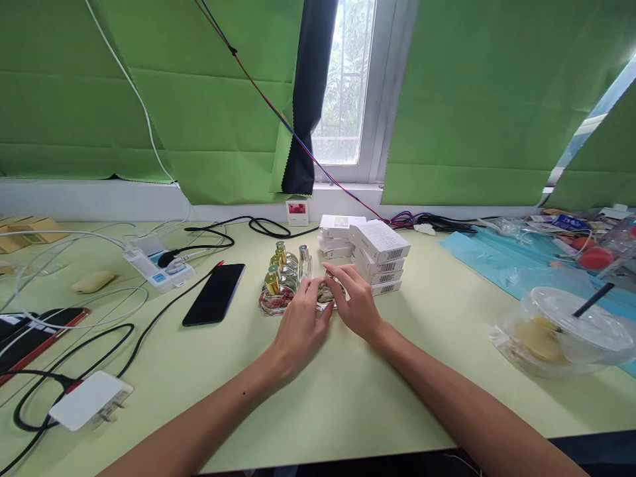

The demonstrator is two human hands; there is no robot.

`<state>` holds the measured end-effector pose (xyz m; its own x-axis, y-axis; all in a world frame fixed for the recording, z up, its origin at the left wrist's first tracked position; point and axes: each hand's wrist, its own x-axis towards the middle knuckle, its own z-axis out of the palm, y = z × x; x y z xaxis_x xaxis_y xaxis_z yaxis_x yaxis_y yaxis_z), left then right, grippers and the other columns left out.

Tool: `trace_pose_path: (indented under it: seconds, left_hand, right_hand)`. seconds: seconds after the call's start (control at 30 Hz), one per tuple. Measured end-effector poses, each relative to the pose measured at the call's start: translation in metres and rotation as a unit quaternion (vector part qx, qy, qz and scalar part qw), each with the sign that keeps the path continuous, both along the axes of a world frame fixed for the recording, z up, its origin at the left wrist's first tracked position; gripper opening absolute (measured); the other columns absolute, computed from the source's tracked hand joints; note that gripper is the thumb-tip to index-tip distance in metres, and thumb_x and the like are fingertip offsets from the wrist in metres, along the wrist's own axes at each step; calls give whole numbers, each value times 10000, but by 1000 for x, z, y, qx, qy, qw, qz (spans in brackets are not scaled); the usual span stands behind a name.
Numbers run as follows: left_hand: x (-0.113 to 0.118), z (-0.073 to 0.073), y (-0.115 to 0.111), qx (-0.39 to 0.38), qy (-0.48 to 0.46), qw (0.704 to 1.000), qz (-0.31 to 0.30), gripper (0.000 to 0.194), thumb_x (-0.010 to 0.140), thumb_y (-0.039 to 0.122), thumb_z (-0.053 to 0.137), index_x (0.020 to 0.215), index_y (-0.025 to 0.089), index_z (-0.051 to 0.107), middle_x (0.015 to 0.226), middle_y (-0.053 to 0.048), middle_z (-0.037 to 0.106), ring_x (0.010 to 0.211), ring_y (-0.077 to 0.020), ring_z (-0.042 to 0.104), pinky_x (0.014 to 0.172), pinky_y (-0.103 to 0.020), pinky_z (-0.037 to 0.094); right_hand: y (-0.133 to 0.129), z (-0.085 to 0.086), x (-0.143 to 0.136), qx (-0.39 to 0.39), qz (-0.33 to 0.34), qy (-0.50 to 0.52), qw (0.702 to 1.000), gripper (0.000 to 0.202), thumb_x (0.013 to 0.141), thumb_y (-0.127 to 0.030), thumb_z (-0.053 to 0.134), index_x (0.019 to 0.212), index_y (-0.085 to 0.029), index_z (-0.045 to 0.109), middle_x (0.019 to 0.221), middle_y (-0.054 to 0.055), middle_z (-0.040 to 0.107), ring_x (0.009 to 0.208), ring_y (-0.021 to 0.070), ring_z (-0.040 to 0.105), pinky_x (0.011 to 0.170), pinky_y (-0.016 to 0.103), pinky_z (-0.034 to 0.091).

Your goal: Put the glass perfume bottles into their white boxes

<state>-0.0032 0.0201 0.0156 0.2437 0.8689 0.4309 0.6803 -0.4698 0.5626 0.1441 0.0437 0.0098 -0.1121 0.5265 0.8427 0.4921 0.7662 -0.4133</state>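
Both hands meet at table centre on one clear glass bottle (pixel 324 297). Left hand (pixel 304 318): fingers curled in from the left, thumb along the near side, narrow grip. Right hand (pixel 358 303): fingers arched over from the right, thumb against the glass, also narrow.

Edges: near edge of the table (pixel 397 397) runs below both forearms, well apart from the bottle. Open room is mostly on the near side, between the forearms and down to that edge, plus a wide stretch right of the right hand, up to the bagged lidded container (pixel 551 331) and blue sheet (pixel 489 265).

Tight spots: gold-capped bottles (pixel 277 301) just beside the left fingers, silver-capped bottle (pixel 304 266) just behind them. White box stack (pixel 380 262) just past the right fingers, second box stack (pixel 342 237) behind it. Phone (pixel 214 295) farther left, with a strip of tabletop between it and the bottles.

Orientation: gold-capped bottles stand caps up, row running front to back, away from the person. Silver cap also points up. Held bottle: fingers cover most of it, can't tell cap direction or long axis. Phone's long axis tilts, far end to the right.
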Motion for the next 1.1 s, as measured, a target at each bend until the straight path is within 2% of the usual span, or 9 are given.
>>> trace_pose_path:
  seconds: [0.3, 0.73, 0.9, 1.1]
  left_hand:
    - [-1, -1, 1, -6, 1, 1000, -2, 337, 930, 204, 554, 1267, 215, 536, 1181, -77, 596, 889, -200, 642, 682, -309, 513]
    - [1, 0, 0, 9, -7, 1000, -9, 314, 925, 201, 553, 1238, 204, 524, 1171, -88, 618, 842, -192, 647, 705, -322, 524]
    - [1, 1, 0, -8, -10, 1000, -12, 313, 928, 211, 559, 1238, 198, 517, 1178, -92, 609, 888, -210, 649, 716, -329, 527]
    - [2, 3, -2, -8, -5, 1000, -7, 313, 923, 208, 551, 1235, 193, 523, 1184, -100, 612, 888, -213, 650, 707, -328, 530]
  right_hand:
    - [2, -3, 1, -4, 18, -9, 1000, 365, 1025, -198, 509, 1378, -247, 588, 1007, 78, 705, 963, 224, 624, 873, 381, 556]
    - [4, -5, 2, -15, 4, 1, 1000, 331, 1017, -244, 555, 1345, -240, 603, 986, 74, 705, 951, 220, 629, 862, 371, 553]
    - [6, -7, 4, -26, -1, 10, 1000, 320, 990, -272, 619, 1308, -237, 618, 974, 69, 699, 953, 220, 630, 845, 364, 550]
    - [1, -2, 4, -23, 10, 17, 1000, 344, 993, -247, 604, 1337, -246, 608, 1030, 77, 705, 984, 220, 627, 879, 376, 551]
